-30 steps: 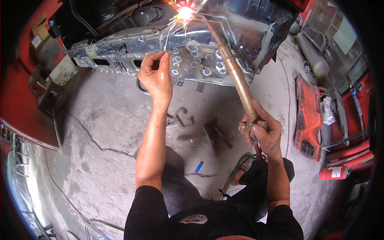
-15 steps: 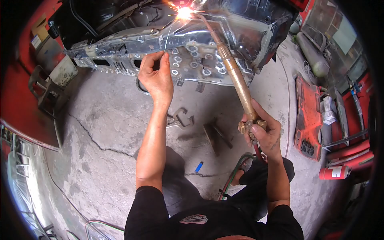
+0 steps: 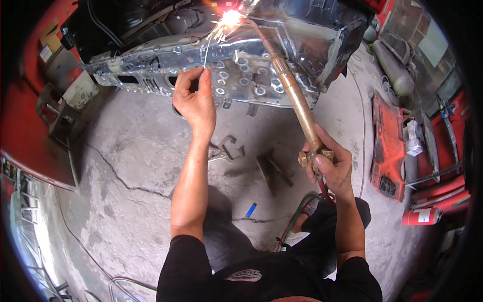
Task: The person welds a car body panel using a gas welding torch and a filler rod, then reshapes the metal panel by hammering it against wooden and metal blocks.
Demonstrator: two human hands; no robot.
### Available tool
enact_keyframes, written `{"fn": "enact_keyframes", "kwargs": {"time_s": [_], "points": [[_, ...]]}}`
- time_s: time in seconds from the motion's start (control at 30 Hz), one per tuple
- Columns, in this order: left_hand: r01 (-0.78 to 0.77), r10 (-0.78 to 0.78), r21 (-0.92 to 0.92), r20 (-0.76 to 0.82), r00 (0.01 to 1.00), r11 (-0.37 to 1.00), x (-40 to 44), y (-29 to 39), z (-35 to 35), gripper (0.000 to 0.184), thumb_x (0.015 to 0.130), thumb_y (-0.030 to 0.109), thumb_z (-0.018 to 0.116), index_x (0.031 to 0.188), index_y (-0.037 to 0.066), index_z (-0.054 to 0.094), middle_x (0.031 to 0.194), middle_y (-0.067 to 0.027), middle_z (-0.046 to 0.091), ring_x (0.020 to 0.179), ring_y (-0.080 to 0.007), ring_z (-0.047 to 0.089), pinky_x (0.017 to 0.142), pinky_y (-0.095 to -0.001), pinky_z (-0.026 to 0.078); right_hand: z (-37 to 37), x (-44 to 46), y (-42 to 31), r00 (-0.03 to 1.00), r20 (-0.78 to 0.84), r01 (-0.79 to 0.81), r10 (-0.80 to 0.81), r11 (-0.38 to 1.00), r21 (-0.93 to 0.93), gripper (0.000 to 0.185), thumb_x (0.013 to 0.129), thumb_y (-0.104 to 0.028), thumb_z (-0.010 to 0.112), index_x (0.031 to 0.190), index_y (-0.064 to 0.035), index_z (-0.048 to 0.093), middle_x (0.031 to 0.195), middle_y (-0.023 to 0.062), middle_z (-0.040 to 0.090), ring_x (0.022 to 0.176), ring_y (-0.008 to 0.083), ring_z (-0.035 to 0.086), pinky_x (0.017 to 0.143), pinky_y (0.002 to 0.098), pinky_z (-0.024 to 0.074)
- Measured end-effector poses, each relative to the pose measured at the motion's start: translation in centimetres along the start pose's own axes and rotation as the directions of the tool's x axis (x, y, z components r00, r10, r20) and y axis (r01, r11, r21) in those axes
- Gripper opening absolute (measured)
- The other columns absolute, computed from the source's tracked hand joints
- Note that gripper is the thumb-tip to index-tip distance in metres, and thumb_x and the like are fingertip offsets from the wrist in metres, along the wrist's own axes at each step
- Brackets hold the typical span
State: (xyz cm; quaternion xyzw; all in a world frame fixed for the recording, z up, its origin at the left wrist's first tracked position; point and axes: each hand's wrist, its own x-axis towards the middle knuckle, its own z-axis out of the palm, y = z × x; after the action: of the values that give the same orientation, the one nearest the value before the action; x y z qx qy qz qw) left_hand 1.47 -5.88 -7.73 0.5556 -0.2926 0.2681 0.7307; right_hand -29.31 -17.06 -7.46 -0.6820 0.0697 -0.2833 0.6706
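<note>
Left hand (image 3: 197, 103) pinches a thin rod (image 3: 207, 53), right hand (image 3: 335, 170) wraps around a brass torch (image 3: 298, 98), both tips point into bright sparks (image 3: 229, 20) at a metal panel (image 3: 232, 78).

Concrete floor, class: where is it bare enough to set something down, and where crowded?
Bare concrete spreads between the red panel at far left and the left forearm, short of the metal bodywork, crossed by a crack. Crowded: between the forearms, with clamp, metal pieces and blue object.
</note>
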Motion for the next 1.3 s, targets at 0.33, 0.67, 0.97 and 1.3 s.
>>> {"fn": "enact_keyframes", "kwargs": {"time_s": [0.33, 0.67, 0.97, 1.3], "points": [[0.395, -0.411, -0.361, 0.035, 0.911, 0.845, -1.9, 0.4, -3.4, 0.008, 0.093, 0.008, 0.069, 0.093, 0.002, 0.064, 0.074, -0.0018, 0.06, 0.062, -0.0093, 0.052, 0.056, -0.0251, 0.041, -0.4, -1.5, 0.1, 0.993, 0.105, -0.077, 0.062, 0.987, 0.144, 0.061, 0.084, -0.001, 0.062, 0.144, 0.0012, 0.05, 0.099, 0.0099, 0.064, 0.061, 0.0144, 0.06, 0.052, 0.0258, 0.0489], [0.9, -0.869, -0.146, 0.234, 0.436, 0.412, -14.6, 0.5, -11.0, 0.005, 0.097, 0.015, 0.063, 0.099, 0.011, 0.061, 0.086, -0.0043, 0.065, 0.072, -0.0146, 0.058, 0.064, -0.0314, 0.046, -0.9, -5.6, 1.0, 0.928, 0.279, -0.238, 0.248, 0.969, -0.069, 0.071, 0.079, -0.005, 0.076, 0.146, -0.0068, 0.051, 0.1, 0.0064, 0.064, 0.083, 0.0131, 0.06, 0.075, 0.028, 0.0493], [0.928, -0.864, -0.132, 0.339, 0.373, 0.349, -16.2, 0.7, -10.5, 0.01, 0.098, 0.008, 0.06, 0.107, 0.004, 0.059, 0.089, -0.0086, 0.065, 0.068, -0.0137, 0.058, 0.058, -0.0276, 0.045, -3.1, -6.6, 0.2, 0.932, 0.209, -0.33, 0.296, 0.931, 0.156, 0.068, 0.08, -0.005, 0.072, 0.145, -0.0024, 0.051, 0.107, 0.0094, 0.066, 0.075, 0.0132, 0.062, 0.063, 0.0264, 0.0519], [0.879, -0.767, -0.274, 0.43, 0.475, 0.391, -13.6, 1.0, -9.1, 0.009, 0.1, 0.01, 0.058, 0.106, 0.005, 0.063, 0.091, -0.005, 0.066, 0.069, -0.0105, 0.056, 0.06, -0.0246, 0.043, -3.0, -5.2, -1.3, 0.969, 0.185, -0.22, 0.165, 0.916, 0.335, 0.068, 0.082, -0.015, 0.067, 0.146, 0.0003, 0.048, 0.101, 0.0149, 0.065, 0.056, 0.0155, 0.059, 0.045, 0.0259, 0.0475]]}}
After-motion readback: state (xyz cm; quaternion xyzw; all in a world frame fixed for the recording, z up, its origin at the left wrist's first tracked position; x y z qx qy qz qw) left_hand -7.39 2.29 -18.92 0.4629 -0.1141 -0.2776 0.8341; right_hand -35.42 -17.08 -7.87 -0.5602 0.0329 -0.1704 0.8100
